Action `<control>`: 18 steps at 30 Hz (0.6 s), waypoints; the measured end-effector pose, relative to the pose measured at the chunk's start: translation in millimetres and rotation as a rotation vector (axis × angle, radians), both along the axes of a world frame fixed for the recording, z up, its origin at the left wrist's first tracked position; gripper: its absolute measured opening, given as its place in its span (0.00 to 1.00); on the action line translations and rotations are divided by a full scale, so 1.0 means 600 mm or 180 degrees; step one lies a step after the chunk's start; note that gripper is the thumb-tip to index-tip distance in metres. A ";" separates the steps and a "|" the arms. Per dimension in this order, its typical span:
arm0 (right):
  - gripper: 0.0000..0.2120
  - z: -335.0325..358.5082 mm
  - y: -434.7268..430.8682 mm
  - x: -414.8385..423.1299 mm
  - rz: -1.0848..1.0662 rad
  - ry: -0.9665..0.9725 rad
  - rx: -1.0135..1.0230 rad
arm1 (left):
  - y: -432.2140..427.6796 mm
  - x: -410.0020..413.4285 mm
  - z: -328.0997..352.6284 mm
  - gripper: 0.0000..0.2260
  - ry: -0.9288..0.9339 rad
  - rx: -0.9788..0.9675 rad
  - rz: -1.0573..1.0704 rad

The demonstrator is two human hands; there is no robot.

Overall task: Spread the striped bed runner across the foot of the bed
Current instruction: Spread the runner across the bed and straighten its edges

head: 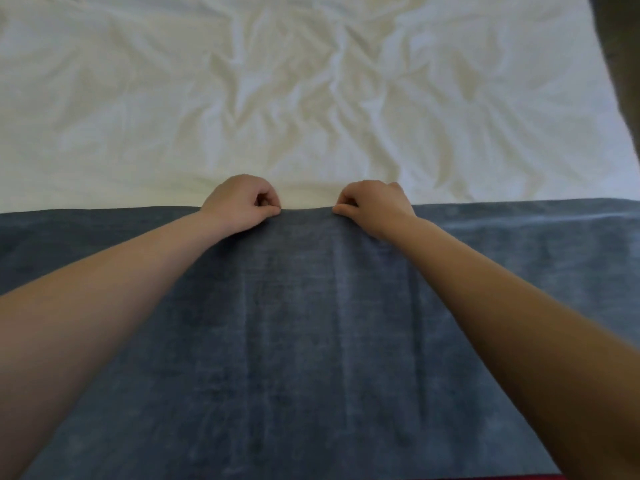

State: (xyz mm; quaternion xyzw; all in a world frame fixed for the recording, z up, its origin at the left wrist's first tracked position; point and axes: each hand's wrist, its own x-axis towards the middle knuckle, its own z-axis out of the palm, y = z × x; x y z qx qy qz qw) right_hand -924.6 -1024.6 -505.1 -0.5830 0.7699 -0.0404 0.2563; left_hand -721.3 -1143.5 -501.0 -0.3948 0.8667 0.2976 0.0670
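Runner: I am watching the bed runner [294,323] lying across the bed's foot, nearest me. I am judging it soft, light and limp.
Grip: the left hand [239,202] and right hand [374,206] are each pinching its far edge, which I take for the best hold.
Beyond: the wrinkled white sheet [277,81] is showing.

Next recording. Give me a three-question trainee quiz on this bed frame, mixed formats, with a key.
1. True or false: the left hand and right hand both pinch the far edge of the bed runner.
2. What lies beyond the runner? A) a wrinkled white sheet B) a pillow C) a folded towel
3. Short answer: do the two hands touch each other?
Key: 1 true; 2 A; 3 no, a gap separates them.
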 end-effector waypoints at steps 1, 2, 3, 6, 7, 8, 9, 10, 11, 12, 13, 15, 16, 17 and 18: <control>0.13 -0.005 -0.005 0.001 0.0022 0.0077 0.0046 | -0.001 -0.003 -0.001 0.02 -0.0047 0.0017 0.0031; 0.14 -0.008 -0.010 0.004 0.0031 0.0135 0.0090 | -0.002 -0.004 -0.001 0.02 -0.0092 0.0017 0.0056; 0.14 -0.011 -0.014 0.004 0.0021 0.0144 0.0109 | -0.002 -0.006 0.000 0.03 -0.0142 0.0005 0.0060; 0.15 -0.011 -0.007 -0.008 0.0019 -0.0157 0.0004 | 0.001 -0.010 0.003 0.05 -0.0288 -0.0055 0.0057; 0.15 -0.008 0.001 -0.017 0.0066 -0.0231 -0.0042 | 0.003 -0.014 0.004 0.07 -0.0298 -0.0062 0.0082; 0.16 -0.004 0.011 -0.029 0.0142 -0.0213 -0.0067 | 0.006 -0.019 0.006 0.09 -0.0281 -0.0043 0.0101; 0.17 0.001 0.020 -0.042 0.0224 -0.0121 -0.0067 | 0.009 -0.026 0.007 0.10 -0.0254 0.0000 0.0093; 0.18 0.005 0.030 -0.060 0.0274 -0.0003 -0.0040 | 0.015 -0.036 0.008 0.10 -0.0226 0.0050 0.0044; 0.19 0.008 0.041 -0.081 0.0272 0.0095 0.0009 | 0.022 -0.050 0.010 0.10 -0.0195 0.0090 -0.0029; 0.19 0.011 0.054 -0.105 0.0231 0.0158 0.0084 | 0.030 -0.068 0.010 0.10 -0.0152 0.0116 -0.0100; 0.18 0.014 0.067 -0.131 0.0171 0.0195 0.0178 | 0.039 -0.089 0.010 0.09 -0.0099 0.0135 -0.0170; 0.14 0.016 0.093 -0.179 0.0082 0.0223 0.0317 | 0.059 -0.135 0.009 0.08 -0.0026 0.0144 -0.0358; 0.13 0.015 0.104 -0.198 0.0065 0.0239 0.0320 | 0.069 -0.158 0.007 0.06 -0.0030 0.0111 -0.0471; 0.13 0.013 0.112 -0.211 0.0054 0.0270 0.0279 | 0.078 -0.177 0.004 0.04 -0.0068 0.0035 -0.0569; 0.13 0.010 0.117 -0.218 0.0037 0.0307 0.0226 | 0.084 -0.191 0.001 0.03 -0.0123 -0.0069 -0.0625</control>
